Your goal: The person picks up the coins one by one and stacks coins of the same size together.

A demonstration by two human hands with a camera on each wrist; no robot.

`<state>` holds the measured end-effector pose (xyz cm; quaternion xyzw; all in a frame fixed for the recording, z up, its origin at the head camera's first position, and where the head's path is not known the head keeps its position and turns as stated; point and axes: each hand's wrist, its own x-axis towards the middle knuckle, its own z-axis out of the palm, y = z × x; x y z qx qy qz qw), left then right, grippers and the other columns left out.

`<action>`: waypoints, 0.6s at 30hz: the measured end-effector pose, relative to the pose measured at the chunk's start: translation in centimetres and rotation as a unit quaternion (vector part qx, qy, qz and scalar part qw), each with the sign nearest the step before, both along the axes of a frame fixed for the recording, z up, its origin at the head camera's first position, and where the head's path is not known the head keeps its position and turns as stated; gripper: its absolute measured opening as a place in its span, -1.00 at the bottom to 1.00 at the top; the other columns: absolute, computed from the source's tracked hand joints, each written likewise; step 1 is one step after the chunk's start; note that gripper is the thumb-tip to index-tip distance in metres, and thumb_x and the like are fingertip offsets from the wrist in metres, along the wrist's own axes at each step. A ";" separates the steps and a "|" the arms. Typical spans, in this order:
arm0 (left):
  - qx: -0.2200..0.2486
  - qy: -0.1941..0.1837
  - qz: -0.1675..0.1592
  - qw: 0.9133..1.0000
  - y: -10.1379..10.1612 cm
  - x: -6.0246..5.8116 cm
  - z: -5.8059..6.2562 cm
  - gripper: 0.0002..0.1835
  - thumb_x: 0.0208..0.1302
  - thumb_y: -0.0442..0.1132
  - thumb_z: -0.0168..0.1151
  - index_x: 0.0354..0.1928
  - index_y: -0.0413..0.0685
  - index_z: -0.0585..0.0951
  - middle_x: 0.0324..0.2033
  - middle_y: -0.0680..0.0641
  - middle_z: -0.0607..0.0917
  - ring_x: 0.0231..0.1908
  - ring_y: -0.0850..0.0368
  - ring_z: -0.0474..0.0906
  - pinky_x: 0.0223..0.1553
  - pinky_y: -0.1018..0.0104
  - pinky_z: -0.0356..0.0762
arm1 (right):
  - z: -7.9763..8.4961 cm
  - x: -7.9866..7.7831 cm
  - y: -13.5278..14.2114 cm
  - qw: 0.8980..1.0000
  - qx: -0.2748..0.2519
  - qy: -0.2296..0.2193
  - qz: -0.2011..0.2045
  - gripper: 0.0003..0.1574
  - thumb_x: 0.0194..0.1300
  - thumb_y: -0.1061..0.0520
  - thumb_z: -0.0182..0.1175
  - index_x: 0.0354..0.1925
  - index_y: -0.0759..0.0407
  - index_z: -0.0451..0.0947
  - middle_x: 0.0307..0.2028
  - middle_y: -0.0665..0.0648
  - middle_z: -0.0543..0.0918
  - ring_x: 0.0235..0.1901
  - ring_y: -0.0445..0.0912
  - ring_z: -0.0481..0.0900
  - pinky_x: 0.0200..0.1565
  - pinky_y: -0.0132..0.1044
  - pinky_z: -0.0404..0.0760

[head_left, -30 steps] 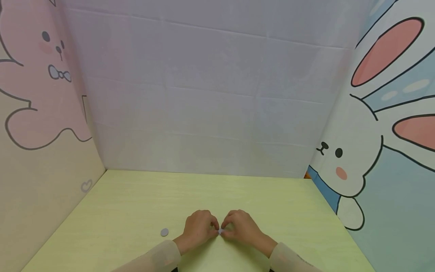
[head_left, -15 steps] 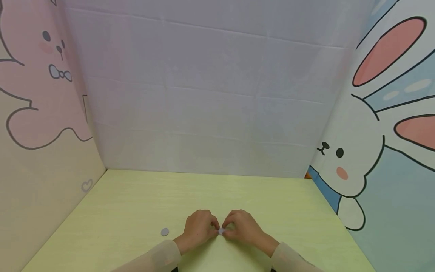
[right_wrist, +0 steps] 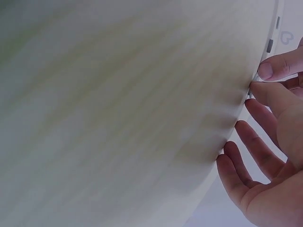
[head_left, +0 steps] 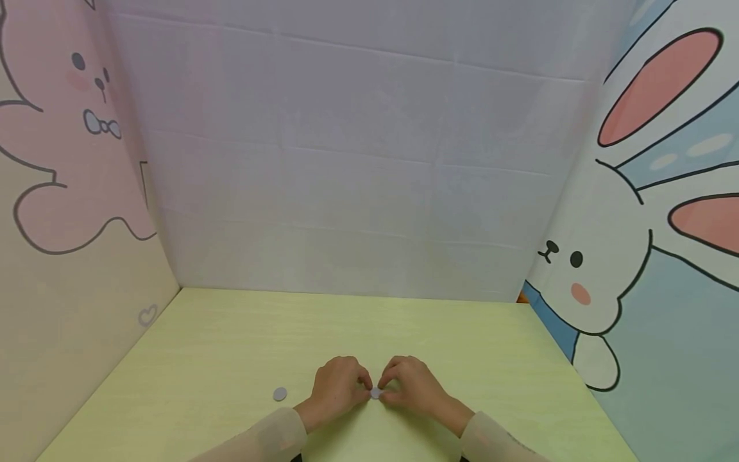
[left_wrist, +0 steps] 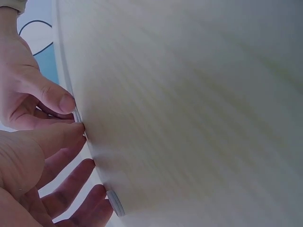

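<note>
A small flat grey disc (head_left: 376,393) lies at the table's front middle, between the fingertips of both hands. My left hand (head_left: 340,388) pinches its left edge with thumb and forefinger. From the other side, my right hand (head_left: 412,388) pinches the right edge the same way. In the left wrist view the disc (left_wrist: 77,115) appears as a thin sliver between the thumbs, mostly covered. Another grey disc (head_left: 280,394) lies flat to the left of my left hand, untouched. A disc (left_wrist: 115,203) also shows by the left hand's outer fingers in the left wrist view.
The pale yellow-green table (head_left: 242,340) is bounded by a plain whitish back wall (head_left: 346,179). A pink cartoon panel (head_left: 75,192) stands at left and a rabbit-printed panel (head_left: 594,256) at right. Dark disc edges (right_wrist: 270,46) show beyond the hands in the right wrist view.
The right fingertips have shifted very slightly right, and more of the disc between the hands shows. The left hand and the disc at left have stayed put.
</note>
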<state>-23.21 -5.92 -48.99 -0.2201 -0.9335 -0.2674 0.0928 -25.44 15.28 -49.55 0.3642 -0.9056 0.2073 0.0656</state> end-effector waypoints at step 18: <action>0.001 0.007 -0.004 1.000 -0.1 -0.1 -0.4 -0.85 0.03 -0.17 0.72 -0.47 0.17 0.84 -0.44 0.18 0.69 -0.39 0.27 0.57 -0.46 0.35 0.55 | 0.1 -0.1 -0.1 1.000 0.003 0.001 -0.009 -0.94 0.21 0.08 0.58 -0.33 -0.02 0.86 -0.24 -0.15 0.77 -0.16 -0.25 0.65 0.00 -0.17 0.67</action>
